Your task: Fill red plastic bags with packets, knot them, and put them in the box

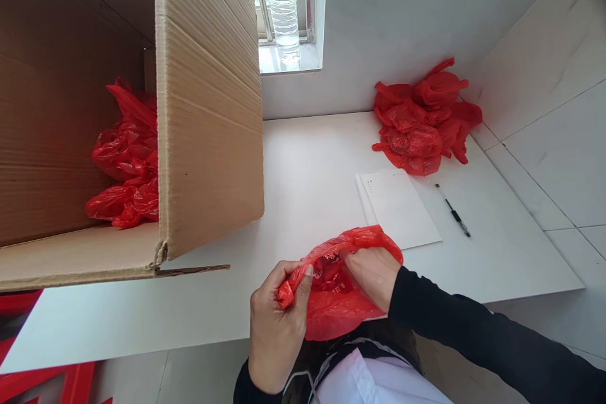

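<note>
A red plastic bag hangs at the front edge of the white table, its mouth spread wide. My left hand pinches the bunched left rim of the bag between thumb and fingers. Reaching into the mouth from the right, my right hand has its fingers hidden inside the bag. Dark red packets with pale printing show inside, beside my right fingers. Whether those fingers grip a packet, I cannot tell.
A large open cardboard box stands at left, holding red bags. More red bags are heaped at the table's back right. Papers and a pen lie on the table. A water bottle stands on the windowsill.
</note>
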{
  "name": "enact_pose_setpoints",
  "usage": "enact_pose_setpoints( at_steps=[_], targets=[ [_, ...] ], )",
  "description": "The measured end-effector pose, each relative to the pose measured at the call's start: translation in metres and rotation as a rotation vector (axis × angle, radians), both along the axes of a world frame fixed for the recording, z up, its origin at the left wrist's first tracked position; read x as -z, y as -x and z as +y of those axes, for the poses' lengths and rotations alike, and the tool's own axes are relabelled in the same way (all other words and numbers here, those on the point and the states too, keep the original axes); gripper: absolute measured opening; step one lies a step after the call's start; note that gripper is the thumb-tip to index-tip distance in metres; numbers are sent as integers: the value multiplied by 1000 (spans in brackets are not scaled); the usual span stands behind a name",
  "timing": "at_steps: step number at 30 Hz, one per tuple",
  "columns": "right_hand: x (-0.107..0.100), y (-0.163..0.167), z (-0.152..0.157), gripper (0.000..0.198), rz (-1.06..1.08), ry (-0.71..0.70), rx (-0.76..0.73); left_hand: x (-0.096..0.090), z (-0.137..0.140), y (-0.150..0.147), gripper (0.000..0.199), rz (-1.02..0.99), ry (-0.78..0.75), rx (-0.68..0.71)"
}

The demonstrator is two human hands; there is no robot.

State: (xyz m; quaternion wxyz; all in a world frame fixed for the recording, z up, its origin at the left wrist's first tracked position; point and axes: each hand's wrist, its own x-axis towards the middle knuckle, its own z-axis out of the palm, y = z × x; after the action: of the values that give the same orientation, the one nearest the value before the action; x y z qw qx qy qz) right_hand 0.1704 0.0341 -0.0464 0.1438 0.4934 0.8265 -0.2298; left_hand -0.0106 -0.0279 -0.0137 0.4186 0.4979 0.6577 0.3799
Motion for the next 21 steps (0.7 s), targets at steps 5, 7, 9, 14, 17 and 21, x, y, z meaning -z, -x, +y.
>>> enact_pose_setpoints(
  at_steps=[5, 7, 9, 14, 17, 21],
  targets=[
    [3, -1, 11, 25, -112, -63, -6, 0, 1, -7, 18, -20, -30, 20],
    [3, 0, 13, 28, -122, -94, -11, 2, 0, -10, 17, -36, -25, 34],
    [2, -1, 14, 30, -123, -111, -18, 3, 0, -11, 17, -43, -18, 37],
    [-5, -7, 6, 26, -152, -84, -29, 3, 1, -5, 21, -10, -20, -19],
    [-7, -11, -1, 26, -151, -74, -64, 3, 2, -3, 23, -10, -19, -35],
    [-6, -12, -6, 30, -139, -82, -117, 4, 4, -5, 22, -1, -34, -27]
  ],
)
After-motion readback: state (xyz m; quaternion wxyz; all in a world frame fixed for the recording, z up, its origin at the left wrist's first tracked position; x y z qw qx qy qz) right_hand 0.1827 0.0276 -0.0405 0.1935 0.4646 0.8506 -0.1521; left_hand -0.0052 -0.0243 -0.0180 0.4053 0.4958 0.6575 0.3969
